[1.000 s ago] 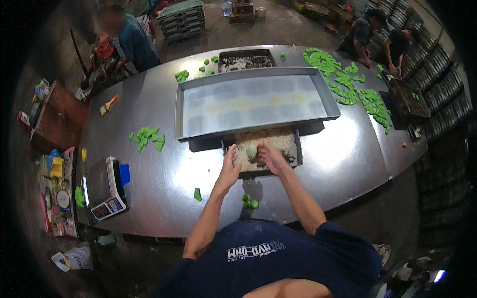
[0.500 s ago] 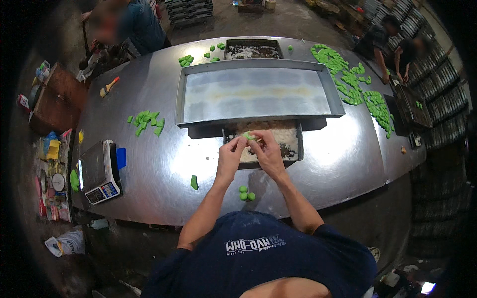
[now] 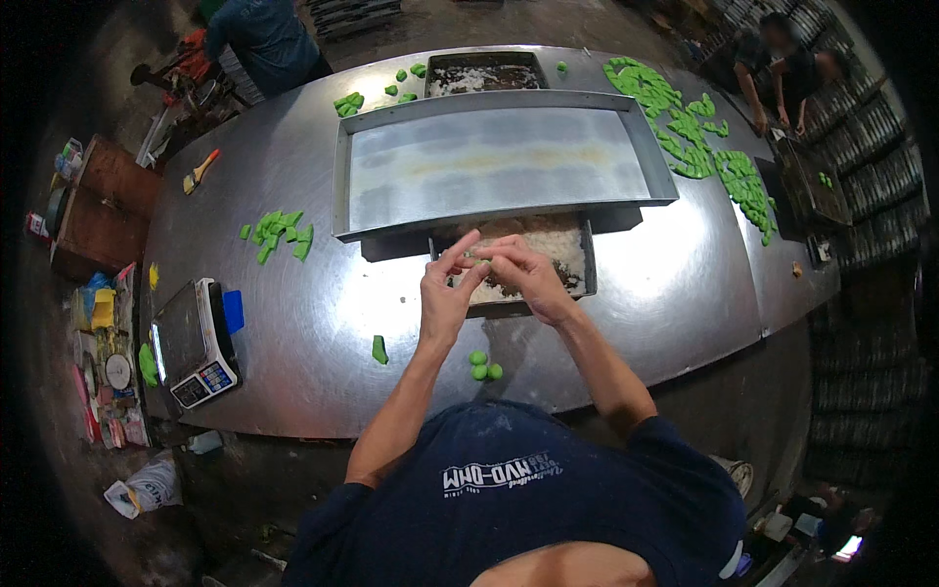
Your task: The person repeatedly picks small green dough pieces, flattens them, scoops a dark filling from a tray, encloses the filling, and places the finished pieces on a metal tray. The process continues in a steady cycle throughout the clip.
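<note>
My left hand (image 3: 447,298) and my right hand (image 3: 538,284) meet over a dark-sided tray (image 3: 590,274) of white, crumbly filling. Between their fingertips is a small piece of green dough (image 3: 473,260), mostly covered by the fingers. Both hands pinch it, with some of my left fingers raised. Three round green dough balls (image 3: 478,372) sit on the steel table between my forearms. Left of my left forearm lies a flat green dough piece (image 3: 380,349).
A large shallow metal tray (image 3: 509,217) spans the table beyond my hands. Left are cut green dough pieces (image 3: 279,235), a brush (image 3: 201,172) and a digital scale (image 3: 199,342). Many green pieces (image 3: 685,127) lie far right; people (image 3: 249,44) stand around the table.
My fingers have shifted around the dough: my left fingers are now extended upward, and my right fingers cover more of it. The whole view has tilted slightly.
</note>
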Action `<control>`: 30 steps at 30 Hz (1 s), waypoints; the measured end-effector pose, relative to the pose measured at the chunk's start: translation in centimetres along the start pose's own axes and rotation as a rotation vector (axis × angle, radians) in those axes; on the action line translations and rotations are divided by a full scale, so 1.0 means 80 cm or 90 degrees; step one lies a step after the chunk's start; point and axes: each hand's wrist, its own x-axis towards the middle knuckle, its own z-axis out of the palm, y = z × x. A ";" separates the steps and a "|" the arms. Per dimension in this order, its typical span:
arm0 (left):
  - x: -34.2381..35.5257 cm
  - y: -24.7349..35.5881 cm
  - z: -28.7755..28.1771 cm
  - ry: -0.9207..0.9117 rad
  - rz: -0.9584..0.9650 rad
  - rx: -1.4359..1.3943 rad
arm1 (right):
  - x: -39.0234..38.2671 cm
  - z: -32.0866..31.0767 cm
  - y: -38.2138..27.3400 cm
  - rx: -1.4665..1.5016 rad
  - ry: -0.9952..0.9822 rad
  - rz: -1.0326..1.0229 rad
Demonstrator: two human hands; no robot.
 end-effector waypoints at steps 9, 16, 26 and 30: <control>-0.012 0.018 0.021 0.076 -0.055 -0.249 | -0.015 0.037 -0.017 -0.122 0.062 -0.105; -0.019 0.011 -0.001 -0.061 -0.190 -0.200 | -0.030 0.032 -0.025 -0.269 0.007 -0.093; -0.066 0.046 0.013 0.031 0.221 0.023 | -0.036 0.049 -0.013 0.206 0.092 -0.001; -0.074 0.052 -0.001 -0.025 0.059 -0.055 | -0.057 0.073 -0.030 0.124 0.156 -0.049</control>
